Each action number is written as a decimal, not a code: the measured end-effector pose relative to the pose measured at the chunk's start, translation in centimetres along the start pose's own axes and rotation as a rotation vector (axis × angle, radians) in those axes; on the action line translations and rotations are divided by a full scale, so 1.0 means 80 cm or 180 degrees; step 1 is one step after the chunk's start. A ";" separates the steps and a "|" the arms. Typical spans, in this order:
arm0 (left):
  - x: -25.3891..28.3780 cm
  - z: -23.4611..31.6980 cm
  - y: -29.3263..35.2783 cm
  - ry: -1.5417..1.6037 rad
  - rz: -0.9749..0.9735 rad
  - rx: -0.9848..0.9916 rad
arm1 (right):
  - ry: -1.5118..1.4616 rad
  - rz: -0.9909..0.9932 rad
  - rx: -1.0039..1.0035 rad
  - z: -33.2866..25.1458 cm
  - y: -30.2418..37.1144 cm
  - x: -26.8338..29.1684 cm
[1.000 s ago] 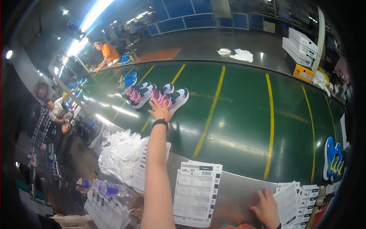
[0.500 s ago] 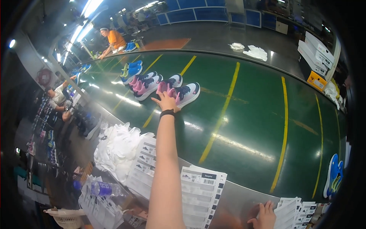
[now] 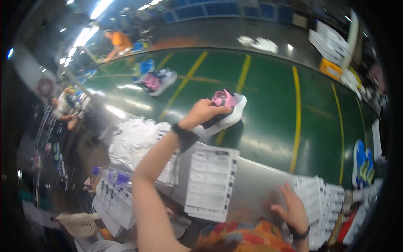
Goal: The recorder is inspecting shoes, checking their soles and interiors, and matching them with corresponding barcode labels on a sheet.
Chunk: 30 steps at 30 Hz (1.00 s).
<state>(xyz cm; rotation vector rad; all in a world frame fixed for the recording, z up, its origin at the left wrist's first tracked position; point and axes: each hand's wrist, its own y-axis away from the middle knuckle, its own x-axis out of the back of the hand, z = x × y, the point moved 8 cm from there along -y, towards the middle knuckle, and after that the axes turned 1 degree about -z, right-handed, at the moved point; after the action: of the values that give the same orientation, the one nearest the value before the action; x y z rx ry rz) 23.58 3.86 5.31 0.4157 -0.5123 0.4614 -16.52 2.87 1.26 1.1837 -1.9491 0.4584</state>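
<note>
My left hand (image 3: 202, 113) is closed on a pink and navy sneaker (image 3: 236, 108) with a thick white sole, held up over the near part of the green conveyor belt (image 3: 268, 122). A second sneaker seems pressed against it, but blur and my fingers partly hide this. Near the belt's metal edge (image 3: 256, 174), my right hand (image 3: 294, 212) is open with fingers apart, holding nothing. It is nearest to the stacked white label sheets (image 3: 312, 193). Another sheaf of printed label sheets (image 3: 212, 182) lies between my arms.
Farther left on the belt sit pink and navy sneakers (image 3: 158, 82) and blue sneakers (image 3: 145, 67); another blue pair (image 3: 362, 164) is at far right. White crumpled paper (image 3: 132, 140) and a bottle (image 3: 115, 176) lie left of my arm. A co-worker in orange (image 3: 119, 41) stands across the belt.
My left hand has lifted the nearest pink and navy footwear off the belt and brought it right and closer. My right hand has risen slightly, fingers spread. The view has shifted.
</note>
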 end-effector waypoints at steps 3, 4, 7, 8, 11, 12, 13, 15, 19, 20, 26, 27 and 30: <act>-0.089 0.073 0.106 -0.0728 -0.0149 -0.1287 | -0.1581 0.0111 -0.0146 0.004 0.011 0.013; -0.122 0.089 0.154 -0.1439 0.0282 -0.2095 | -0.2114 0.0225 -0.0162 0.001 0.015 0.012; -0.235 0.095 0.259 -0.1699 -0.0402 -0.2529 | -0.1597 0.0392 -0.0235 -0.003 0.028 -0.013; -0.267 0.087 0.277 -0.1646 -0.0698 -0.2567 | -0.0832 0.0394 -0.0409 -0.003 0.036 -0.019; -0.307 0.047 0.299 -0.0495 -0.2174 -0.1685 | -0.0327 0.0421 -0.0429 0.002 0.053 -0.015; -0.287 0.046 0.297 -0.0129 -0.1620 -0.1782 | -0.0347 0.0396 -0.0513 0.008 0.057 -0.015; -0.270 0.046 0.296 0.0247 -0.1063 -0.1866 | -0.0604 0.0361 -0.0528 0.012 0.063 -0.014; -0.260 0.031 0.288 0.0244 -0.0535 -0.1486 | -0.0640 0.0457 -0.0463 0.018 0.073 -0.014; -0.262 0.024 0.286 -0.1774 0.0614 -0.1503 | -0.0732 0.0381 -0.0605 0.022 0.074 -0.023; -0.266 0.020 0.285 -0.1766 0.0589 -0.1489 | -0.0827 0.0369 -0.0792 0.028 0.076 -0.025; -0.291 0.002 0.279 -0.0050 -0.0581 -0.1216 | -0.0695 0.0432 -0.1426 0.043 0.092 -0.035; -0.286 0.006 0.274 -0.0151 -0.0489 -0.1306 | -0.0241 0.0661 -0.0981 0.034 0.088 -0.023; -0.271 0.024 0.267 -0.1099 -0.0026 -0.2080 | 0.0501 0.1060 0.0095 0.012 0.073 -0.001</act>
<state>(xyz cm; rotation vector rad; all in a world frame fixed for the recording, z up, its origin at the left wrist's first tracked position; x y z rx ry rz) -4.92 13.59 0.48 -0.1381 -0.9552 0.1917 -21.97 5.23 1.18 0.8136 -2.0110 0.7326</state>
